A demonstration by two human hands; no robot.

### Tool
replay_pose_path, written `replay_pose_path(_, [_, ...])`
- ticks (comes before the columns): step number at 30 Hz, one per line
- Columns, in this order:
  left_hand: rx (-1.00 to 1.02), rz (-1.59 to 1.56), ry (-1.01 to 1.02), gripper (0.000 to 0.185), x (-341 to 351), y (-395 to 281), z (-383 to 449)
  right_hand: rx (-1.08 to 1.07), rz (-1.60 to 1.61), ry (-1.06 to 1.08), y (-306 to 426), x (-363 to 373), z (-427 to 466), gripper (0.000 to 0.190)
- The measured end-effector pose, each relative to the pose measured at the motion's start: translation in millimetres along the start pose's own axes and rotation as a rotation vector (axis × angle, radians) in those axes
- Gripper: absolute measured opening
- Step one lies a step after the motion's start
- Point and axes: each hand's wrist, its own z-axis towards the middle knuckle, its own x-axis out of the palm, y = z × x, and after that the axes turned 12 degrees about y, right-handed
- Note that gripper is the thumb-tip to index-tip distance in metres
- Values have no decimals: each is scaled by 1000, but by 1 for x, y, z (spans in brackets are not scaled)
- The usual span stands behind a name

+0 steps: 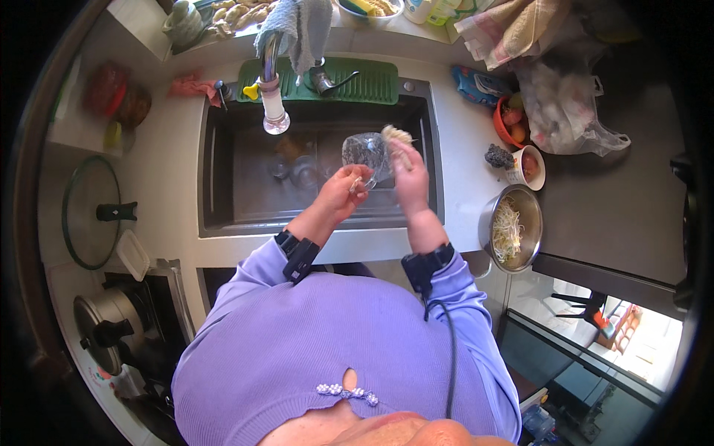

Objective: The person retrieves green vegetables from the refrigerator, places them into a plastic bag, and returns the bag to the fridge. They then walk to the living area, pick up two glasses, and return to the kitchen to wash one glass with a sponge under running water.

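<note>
Over the sink (254,167), my left hand (341,192) has its fingers closed at the lower end of a crinkled, see-through plastic bag (365,153). A small pale bit (355,184) shows between those fingers. My right hand (411,178), blurred, grips a pale, tufted bunch (397,135) beside the bag's right side; I cannot tell what it is made of. Below the hands, clear rounded items (304,170) and a brownish patch (293,148) lie in the dark basin, too hazy to name.
The faucet (273,83), draped with a grey cloth (301,30), reaches over the sink. A green ribbed mat (362,83) lines its back edge. To the right stand a steel bowl of bean sprouts (507,231), a paper cup (532,167) and an orange bowl (502,125). A pot (103,329) is at left.
</note>
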Motion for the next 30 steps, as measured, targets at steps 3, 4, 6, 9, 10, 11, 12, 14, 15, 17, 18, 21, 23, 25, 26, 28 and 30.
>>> replay_pose_path(3, [29, 122, -65, 8, 12, -7, 10, -449, -790, 228, 20, 15, -18, 22])
replay_pose_path(4, [46, 161, -5, 8, 14, -10, 13, -504, -840, 236, 25, 16, -15, 19])
replay_pose_path(6, [-126, 477, -4, 9, 15, -15, 13, -520, -976, 346, 32, 13, 1, 15])
replay_pose_path(9, [-202, 570, 128, 11, 11, -15, 6, -37, -523, 444, 24, -2, 45, 16])
replay_pose_path(10, [-193, 554, 149, 11, 10, -13, 4, 124, -192, 475, 18, -12, 63, 20])
replay_pose_path(11, [-166, 523, 230, 11, 9, -9, 2, 293, 137, 485, 10, -24, 74, 25])
replay_pose_path(12, [-142, 458, 244, 11, 7, -8, 2, 468, 424, 522, 1, -40, 74, 31])
replay_pose_path(14, [-79, 353, 276, 9, 5, -2, 5, 544, 864, 531, -25, -48, 67, 37])
replay_pose_path(15, [-32, 288, 307, 9, 3, -1, 8, 577, 1114, 539, -38, -46, 54, 39])
replay_pose_path(17, [106, 472, 193, 8, 5, 11, 21, 570, 1146, 318, -64, -27, 23, 39])
replay_pose_path(18, [172, 562, 147, 8, 4, 15, 28, 607, 1218, 243, -76, -9, 12, 38])
replay_pose_path(21, [574, 1299, 37, 9, -1, 18, 44, 722, 1338, 45, -90, 13, -10, 33])
replay_pose_path(23, [517, 1463, -17, 10, -7, 17, 47, 769, 1259, -25, -84, 8, -12, 31])
replay_pose_path(25, [478, 1713, -25, 11, -11, 14, 46, 847, 1027, -129, -70, -7, -9, 29])
replay_pose_path(26, [458, 1801, -6, 12, -13, 12, 47, 839, 1002, -154, -64, -10, -7, 28])
replay_pose_path(28, [380, 1970, 1, 13, -14, 10, 47, 825, 807, -51, -58, -11, -7, 30])
replay_pose_path(30, [291, 2108, 65, 15, -15, 10, 50, 768, 559, 104, -64, -9, -6, 35])
